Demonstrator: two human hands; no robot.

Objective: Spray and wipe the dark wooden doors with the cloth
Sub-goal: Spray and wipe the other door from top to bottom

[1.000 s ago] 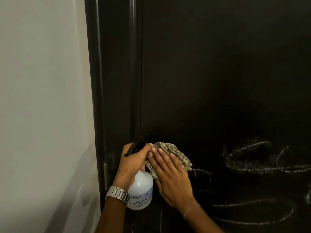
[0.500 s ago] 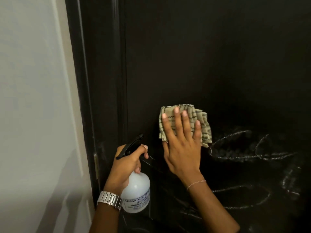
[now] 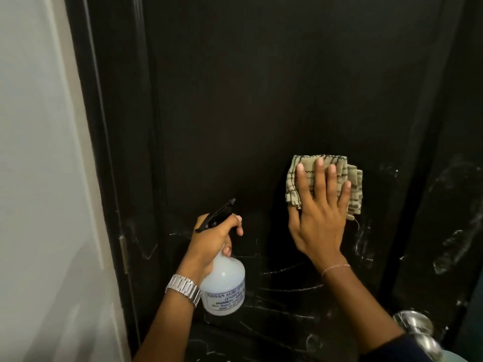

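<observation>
Now: right hand [image 3: 317, 220] flat on cloth [image 3: 326, 184], pressed to dark door [image 3: 261, 100] mid-panel | left hand [image 3: 211, 244] wrapped round spray bottle [image 3: 224, 286], low near hinge edge | bare door above cloth | round knob [image 3: 414, 325] bottom right

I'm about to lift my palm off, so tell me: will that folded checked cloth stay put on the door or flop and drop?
Probably drop: the cloth lies on a vertical door, held only by the flat right hand. It looks soft and limp, with layered folds and a loose thread at its lower edge, so it would likely unfold as it falls.
</observation>
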